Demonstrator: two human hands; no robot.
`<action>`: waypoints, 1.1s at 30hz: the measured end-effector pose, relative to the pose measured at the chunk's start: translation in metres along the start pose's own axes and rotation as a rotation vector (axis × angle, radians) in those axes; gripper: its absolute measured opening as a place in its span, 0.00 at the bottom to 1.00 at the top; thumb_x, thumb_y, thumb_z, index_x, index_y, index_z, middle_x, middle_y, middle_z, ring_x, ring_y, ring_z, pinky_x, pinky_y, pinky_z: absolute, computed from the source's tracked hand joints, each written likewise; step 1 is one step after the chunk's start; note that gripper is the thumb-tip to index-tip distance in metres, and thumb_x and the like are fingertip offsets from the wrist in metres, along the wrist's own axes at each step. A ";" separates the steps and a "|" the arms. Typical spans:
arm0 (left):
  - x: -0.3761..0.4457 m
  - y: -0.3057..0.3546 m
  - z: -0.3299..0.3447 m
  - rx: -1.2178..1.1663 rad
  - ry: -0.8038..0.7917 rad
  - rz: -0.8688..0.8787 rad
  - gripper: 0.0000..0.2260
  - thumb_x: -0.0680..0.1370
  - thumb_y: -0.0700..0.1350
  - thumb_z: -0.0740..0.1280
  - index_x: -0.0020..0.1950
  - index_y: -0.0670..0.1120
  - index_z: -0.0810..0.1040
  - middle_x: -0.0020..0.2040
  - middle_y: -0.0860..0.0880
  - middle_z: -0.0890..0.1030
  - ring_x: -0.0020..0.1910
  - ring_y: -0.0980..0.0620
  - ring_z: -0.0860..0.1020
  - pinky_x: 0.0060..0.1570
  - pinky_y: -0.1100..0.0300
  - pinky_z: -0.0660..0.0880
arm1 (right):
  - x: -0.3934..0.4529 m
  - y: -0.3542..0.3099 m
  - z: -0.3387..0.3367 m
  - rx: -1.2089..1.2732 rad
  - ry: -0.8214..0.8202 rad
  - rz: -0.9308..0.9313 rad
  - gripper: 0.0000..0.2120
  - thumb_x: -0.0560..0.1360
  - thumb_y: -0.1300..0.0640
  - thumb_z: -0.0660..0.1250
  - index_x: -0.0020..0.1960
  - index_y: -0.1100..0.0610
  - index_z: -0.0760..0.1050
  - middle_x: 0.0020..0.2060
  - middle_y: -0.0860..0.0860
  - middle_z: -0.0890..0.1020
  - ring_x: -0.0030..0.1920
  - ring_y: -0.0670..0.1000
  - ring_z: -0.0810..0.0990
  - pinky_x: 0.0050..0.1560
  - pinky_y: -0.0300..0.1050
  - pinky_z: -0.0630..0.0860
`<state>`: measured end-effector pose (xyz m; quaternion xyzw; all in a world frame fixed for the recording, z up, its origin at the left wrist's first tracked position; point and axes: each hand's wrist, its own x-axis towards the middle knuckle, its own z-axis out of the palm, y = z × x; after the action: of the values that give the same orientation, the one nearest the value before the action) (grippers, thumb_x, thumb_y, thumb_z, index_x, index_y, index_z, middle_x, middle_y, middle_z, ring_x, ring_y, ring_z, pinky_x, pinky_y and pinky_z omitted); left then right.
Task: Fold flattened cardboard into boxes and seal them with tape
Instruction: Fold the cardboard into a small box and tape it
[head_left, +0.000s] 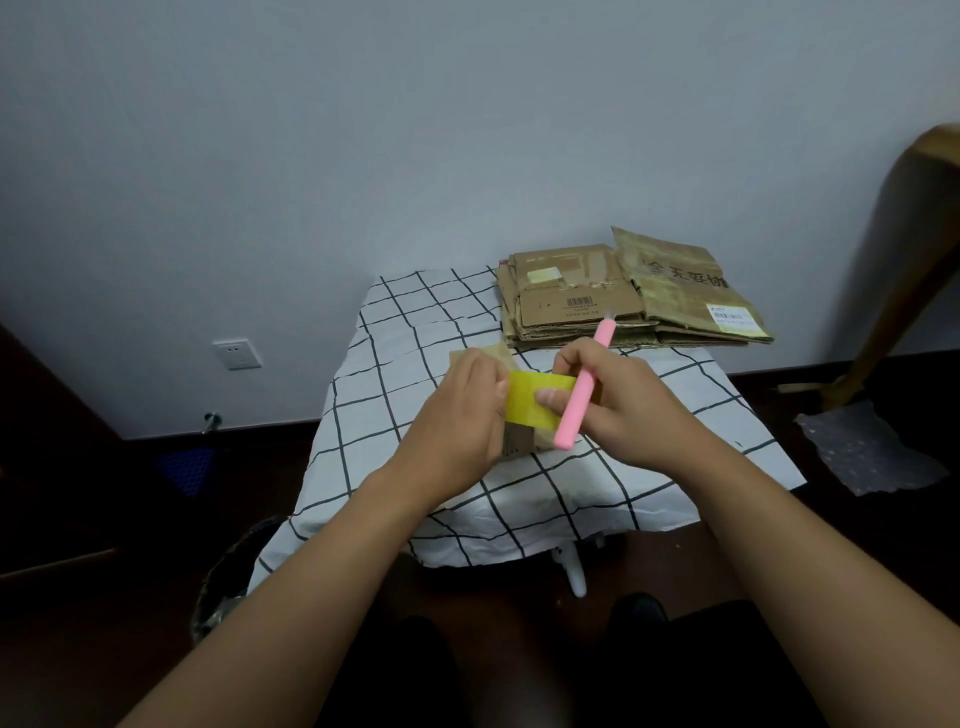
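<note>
Yellow tape (532, 402): thin, sticky, floppy. Pinched taut between left hand (460, 415) and right hand (618, 402), right also gripping pink cutter (582, 387). Best held by edges.

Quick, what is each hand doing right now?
Left hand: pinches one end of the yellow tape over a small cardboard box.
Right hand: grips a pink cutter, thumb pressing the tape.

Both bare forearms reach forward from the near edge and converge at the centre. The left hand (462, 410) is curled, fingers pinching. The right hand (618, 400) is curled in a grip, thumb pointing left.
</note>
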<state>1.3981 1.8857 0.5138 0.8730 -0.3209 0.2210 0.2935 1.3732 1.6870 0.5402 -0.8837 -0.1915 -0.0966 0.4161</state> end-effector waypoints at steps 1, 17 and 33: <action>-0.001 0.002 0.002 -0.045 -0.028 -0.028 0.06 0.83 0.42 0.54 0.48 0.43 0.69 0.46 0.52 0.68 0.43 0.53 0.65 0.41 0.59 0.63 | 0.001 0.000 -0.003 -0.001 0.003 0.005 0.09 0.76 0.49 0.70 0.46 0.50 0.71 0.29 0.53 0.74 0.28 0.46 0.67 0.32 0.48 0.66; 0.010 0.006 -0.005 -0.542 0.016 -0.531 0.09 0.84 0.39 0.58 0.44 0.46 0.71 0.37 0.50 0.74 0.33 0.60 0.71 0.38 0.67 0.71 | -0.003 0.011 -0.010 0.204 -0.020 0.064 0.26 0.67 0.51 0.79 0.57 0.42 0.69 0.45 0.47 0.76 0.42 0.43 0.74 0.46 0.42 0.74; 0.003 -0.022 -0.009 -0.683 -0.117 -0.803 0.11 0.84 0.38 0.57 0.43 0.44 0.72 0.37 0.47 0.74 0.37 0.53 0.73 0.41 0.63 0.74 | 0.031 0.042 -0.017 -0.581 -0.164 -0.106 0.25 0.74 0.60 0.71 0.69 0.51 0.72 0.54 0.55 0.79 0.55 0.56 0.74 0.49 0.46 0.68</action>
<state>1.4134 1.9040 0.5141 0.7926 -0.0311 -0.0752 0.6043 1.4189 1.6578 0.5323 -0.9593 -0.2345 -0.0971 0.1237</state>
